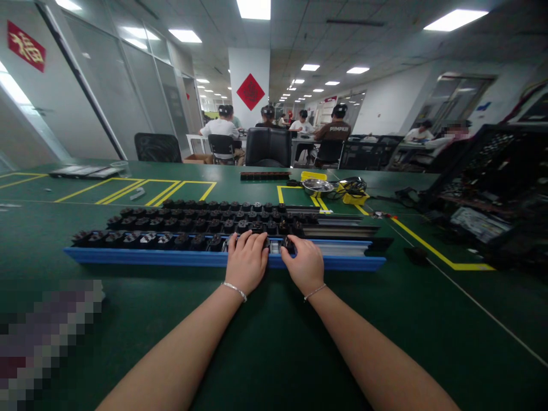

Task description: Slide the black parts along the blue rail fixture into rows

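Note:
A long blue rail (171,258) lies crosswise in front of me, its left part filled with a row of small black round-topped modules (182,240). My left hand (247,260) rests palm down over the rail, its fingers stretched out on top of the row and hiding what lies beneath them. Close to its right, my right hand (306,260) pinches a black module (289,244) between thumb and fingers in the channel. A short gap of bare silvery channel (274,246) shows between the two hands. To the right, the channel carries no modules.
Behind the blue rail lie more rails with black modules (205,214). Farther back are a dark strip (265,176), a metal bowl (317,186), yellow trays (356,197) and black cables. Dark equipment (492,182) stands at right. People sit at tables beyond.

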A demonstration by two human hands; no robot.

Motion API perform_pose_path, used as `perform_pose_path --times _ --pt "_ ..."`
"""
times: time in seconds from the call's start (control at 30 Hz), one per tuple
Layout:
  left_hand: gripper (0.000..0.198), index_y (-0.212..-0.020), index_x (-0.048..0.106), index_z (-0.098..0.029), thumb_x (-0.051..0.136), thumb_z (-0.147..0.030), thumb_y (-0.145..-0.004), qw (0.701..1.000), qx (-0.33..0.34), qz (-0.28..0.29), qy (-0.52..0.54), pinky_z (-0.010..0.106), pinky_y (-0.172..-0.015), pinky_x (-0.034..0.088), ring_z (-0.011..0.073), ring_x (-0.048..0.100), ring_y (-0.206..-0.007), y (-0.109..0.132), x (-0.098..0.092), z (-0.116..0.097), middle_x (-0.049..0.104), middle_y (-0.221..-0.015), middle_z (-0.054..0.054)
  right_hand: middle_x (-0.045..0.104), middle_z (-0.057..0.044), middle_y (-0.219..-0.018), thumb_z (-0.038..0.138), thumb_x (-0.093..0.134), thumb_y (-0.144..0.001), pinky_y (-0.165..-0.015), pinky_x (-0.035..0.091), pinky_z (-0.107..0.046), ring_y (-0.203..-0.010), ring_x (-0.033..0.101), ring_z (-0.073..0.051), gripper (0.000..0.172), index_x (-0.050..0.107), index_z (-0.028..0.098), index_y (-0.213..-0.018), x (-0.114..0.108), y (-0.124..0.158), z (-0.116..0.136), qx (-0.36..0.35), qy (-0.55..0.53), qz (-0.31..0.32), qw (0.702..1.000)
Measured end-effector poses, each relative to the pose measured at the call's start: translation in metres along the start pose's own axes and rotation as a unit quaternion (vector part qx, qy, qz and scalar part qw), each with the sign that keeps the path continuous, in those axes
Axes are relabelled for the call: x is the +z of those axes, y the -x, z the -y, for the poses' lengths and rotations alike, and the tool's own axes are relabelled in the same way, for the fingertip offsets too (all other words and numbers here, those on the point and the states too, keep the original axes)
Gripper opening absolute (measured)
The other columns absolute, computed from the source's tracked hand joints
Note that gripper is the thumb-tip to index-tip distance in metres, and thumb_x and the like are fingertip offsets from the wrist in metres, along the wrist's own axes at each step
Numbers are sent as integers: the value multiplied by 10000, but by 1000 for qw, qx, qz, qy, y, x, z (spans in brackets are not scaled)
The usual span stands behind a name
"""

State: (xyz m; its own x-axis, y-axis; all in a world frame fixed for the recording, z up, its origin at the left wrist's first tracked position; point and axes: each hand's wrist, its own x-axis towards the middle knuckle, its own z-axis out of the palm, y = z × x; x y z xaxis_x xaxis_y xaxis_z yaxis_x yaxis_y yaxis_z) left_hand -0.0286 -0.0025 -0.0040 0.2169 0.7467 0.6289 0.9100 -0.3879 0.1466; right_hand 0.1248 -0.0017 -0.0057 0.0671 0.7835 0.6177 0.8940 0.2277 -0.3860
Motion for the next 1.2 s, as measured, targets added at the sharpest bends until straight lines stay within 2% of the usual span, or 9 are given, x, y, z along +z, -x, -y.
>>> perform_pose_path --times 1.2 --pt "362 -1215 527 -211 393 -315 -895 1000 2 8 -4 468 -1082 203 241 453 -1195 1 -2 1 632 -1166 66 684 -81 -955 302 523 -783 -845 367 -341 -890 568 -219 301 660 157 -1008 -4 2 -16 15 22 -26 999"
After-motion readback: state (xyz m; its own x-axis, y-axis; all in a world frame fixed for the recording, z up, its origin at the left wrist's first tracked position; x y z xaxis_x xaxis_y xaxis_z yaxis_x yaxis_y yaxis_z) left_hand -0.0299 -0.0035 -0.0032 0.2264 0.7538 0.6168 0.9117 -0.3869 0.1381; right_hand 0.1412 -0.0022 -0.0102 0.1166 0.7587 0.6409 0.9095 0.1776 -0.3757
